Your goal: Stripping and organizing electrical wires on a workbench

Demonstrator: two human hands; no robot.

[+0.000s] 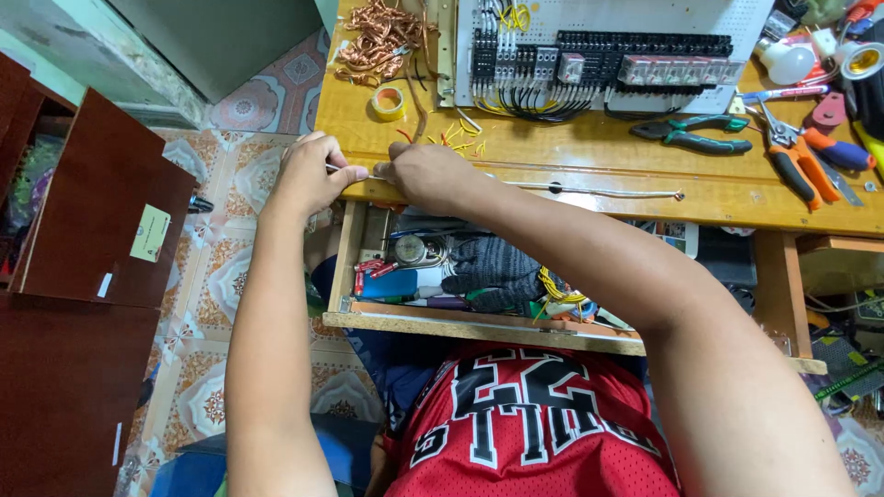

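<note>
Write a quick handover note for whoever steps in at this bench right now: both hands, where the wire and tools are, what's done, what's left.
Left hand: closed on the left end of the thin pale wire at the bench's front edge.
Right hand: pinching the same wire just beside the left hand.
The wire runs right along the wooden bench, lying flat and free of the panel.
Panel of terminal blocks sits at the back, black leads already hanging from it.
Green pliers and orange pliers lie unused to the right; copper scrap, tape roll and cut wire bits to the left.
Drawer open below.
Left: this wire is not yet connected.
</note>
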